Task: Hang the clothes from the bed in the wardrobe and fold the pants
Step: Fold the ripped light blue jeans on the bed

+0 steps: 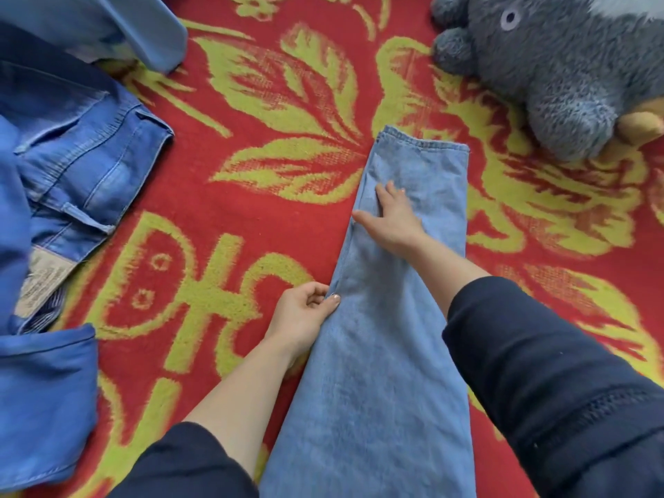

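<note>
Closest to me: two dark sleeves (539,407), one at each bottom corner, with bare arms reaching out of them.
Far left: I see a pile of darker blue jeans (82,167) with the waist and a paper label showing. A blue cloth (43,400) lies below the pile and a pale blue cloth (143,26) lies above it.
Under it all: a red blanket (251,195) with big yellow-green leaves on it.
Left hand: I see the left hand (301,318) at the left edge of the light blue pants (388,354). Its fingers are curled and pinch that edge, with the thumb on top.
Pants: they lie flat on the blanket in the middle. They make one long strip going away from me, with the hem at the far end.
Right hand: the right hand (391,221) lies flat on the pants near the hem. Its fingers are straight and spread, and they press the cloth down.
Far right: a grey fluffy toy (549,66) lies on the blanket at the top, apart from the pants. Something tan pokes out at its side, but I cannot tell what.
</note>
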Tool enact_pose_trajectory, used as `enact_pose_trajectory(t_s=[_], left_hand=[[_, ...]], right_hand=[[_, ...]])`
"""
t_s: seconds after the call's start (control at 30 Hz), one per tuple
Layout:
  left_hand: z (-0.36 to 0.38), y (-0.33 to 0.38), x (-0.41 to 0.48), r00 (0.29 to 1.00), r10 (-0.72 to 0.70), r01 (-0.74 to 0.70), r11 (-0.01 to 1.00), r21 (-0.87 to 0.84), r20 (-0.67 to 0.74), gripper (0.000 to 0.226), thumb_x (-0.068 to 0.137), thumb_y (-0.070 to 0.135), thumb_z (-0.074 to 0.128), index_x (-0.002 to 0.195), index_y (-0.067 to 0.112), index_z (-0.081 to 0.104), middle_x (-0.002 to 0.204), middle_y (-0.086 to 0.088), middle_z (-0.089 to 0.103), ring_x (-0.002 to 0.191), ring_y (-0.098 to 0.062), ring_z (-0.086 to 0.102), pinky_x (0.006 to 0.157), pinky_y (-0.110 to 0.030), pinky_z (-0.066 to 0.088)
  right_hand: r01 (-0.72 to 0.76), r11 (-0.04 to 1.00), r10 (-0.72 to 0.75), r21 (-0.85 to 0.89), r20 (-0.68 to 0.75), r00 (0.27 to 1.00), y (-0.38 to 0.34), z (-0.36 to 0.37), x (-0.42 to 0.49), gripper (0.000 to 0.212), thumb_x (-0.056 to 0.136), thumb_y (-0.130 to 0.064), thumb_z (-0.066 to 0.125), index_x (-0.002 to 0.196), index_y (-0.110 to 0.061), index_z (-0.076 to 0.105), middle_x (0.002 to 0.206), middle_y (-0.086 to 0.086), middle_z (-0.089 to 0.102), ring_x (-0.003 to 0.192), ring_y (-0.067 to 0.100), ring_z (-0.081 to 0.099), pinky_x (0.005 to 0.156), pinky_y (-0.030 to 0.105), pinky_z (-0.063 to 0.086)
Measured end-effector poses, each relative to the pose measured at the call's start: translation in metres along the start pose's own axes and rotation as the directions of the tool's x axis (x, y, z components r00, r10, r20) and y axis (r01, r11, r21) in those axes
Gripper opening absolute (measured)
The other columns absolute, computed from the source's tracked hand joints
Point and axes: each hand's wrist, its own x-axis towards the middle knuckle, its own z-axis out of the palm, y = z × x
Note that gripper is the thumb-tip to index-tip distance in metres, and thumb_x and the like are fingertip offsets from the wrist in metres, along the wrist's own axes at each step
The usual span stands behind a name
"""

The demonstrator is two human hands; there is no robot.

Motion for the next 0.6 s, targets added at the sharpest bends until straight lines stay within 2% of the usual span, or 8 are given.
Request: enact_pose_trajectory(t_s=[0.13, 0.27, 0.37, 0.43, 0.53, 0.6], left_hand=[[0.002, -0.001, -0.002, 0.999, 0.035, -0.035, 0.999, 0.009, -0.008, 0.009, 0.092, 0.012, 0.061, 0.092, 0.009, 0.07, 0.078, -0.004, 0.069, 0.07, -0.011, 0.062, 0.063, -0.021, 0.048], [0.005, -0.002, -0.009, 0.998, 0.068, -0.067, 0.997, 0.038, -0.017, 0.013, 0.096, 0.012, 0.054, 0.099, 0.011, 0.067, 0.09, -0.007, 0.071, 0.077, -0.011, 0.064, 0.07, -0.022, 0.051], [0.005, -0.003, -0.025, 0.999, 0.04, -0.039, 0.996, -0.084, 0.003, 0.012, 0.094, 0.02, 0.059, 0.106, 0.016, 0.061, 0.097, -0.004, 0.07, 0.084, -0.011, 0.067, 0.07, -0.02, 0.054], [0.002, -0.013, -0.045, 1.0, 0.017, -0.015, 0.992, -0.121, 0.018, 0.02, 0.089, 0.02, 0.067, 0.107, 0.018, 0.058, 0.098, -0.002, 0.069, 0.083, -0.01, 0.067, 0.066, -0.019, 0.054], [-0.003, -0.041, -0.087, 0.999, -0.012, 0.012, 1.0, 0.008, 0.035, 0.031, 0.085, 0.009, 0.069, 0.114, 0.011, 0.057, 0.101, -0.005, 0.067, 0.087, -0.016, 0.065, 0.072, -0.024, 0.054], [-0.008, -0.064, -0.118, 0.999, -0.041, 0.039, 0.998, 0.04, 0.029, 0.029, 0.085, 0.005, 0.068, 0.112, 0.008, 0.058, 0.101, -0.006, 0.069, 0.086, -0.017, 0.065, 0.073, -0.025, 0.053]], right_hand=[[0.117, 0.989, -0.121, -0.086, -0.042, 0.992, 0.018, 0.014, -0.035, 0.06, 0.102, -0.037, 0.036, 0.154, -0.015, 0.015, 0.162, 0.004, 0.008, 0.149, 0.022, 0.0, 0.119, 0.038, 0.006], [0.14, 0.967, -0.158, -0.212, -0.069, 0.985, 0.047, 0.04, -0.103, 0.057, 0.102, -0.04, 0.029, 0.154, -0.025, 0.01, 0.162, -0.002, 0.001, 0.149, 0.019, -0.005, 0.118, 0.037, 0.0], [0.12, 0.967, -0.128, -0.224, -0.023, 0.992, 0.063, 0.059, -0.16, 0.057, 0.101, -0.044, 0.031, 0.152, -0.037, 0.007, 0.162, -0.006, -0.007, 0.148, 0.016, -0.011, 0.118, 0.035, -0.004], [0.098, 0.965, -0.097, -0.244, 0.015, 0.995, 0.071, 0.072, -0.196, 0.058, 0.1, -0.046, 0.031, 0.152, -0.039, 0.005, 0.161, -0.007, -0.01, 0.147, 0.015, -0.013, 0.118, 0.035, -0.006], [0.047, 0.965, -0.038, -0.259, 0.039, 0.999, 0.079, 0.091, -0.247, 0.059, 0.1, -0.047, 0.031, 0.152, -0.038, 0.005, 0.161, -0.006, -0.011, 0.147, 0.016, -0.014, 0.118, 0.035, -0.007], [0.0, 0.971, 0.012, -0.239, 0.049, 0.999, 0.081, 0.103, -0.28, 0.059, 0.1, -0.048, 0.032, 0.152, -0.038, 0.006, 0.161, -0.006, -0.01, 0.148, 0.017, -0.013, 0.118, 0.037, -0.006]])
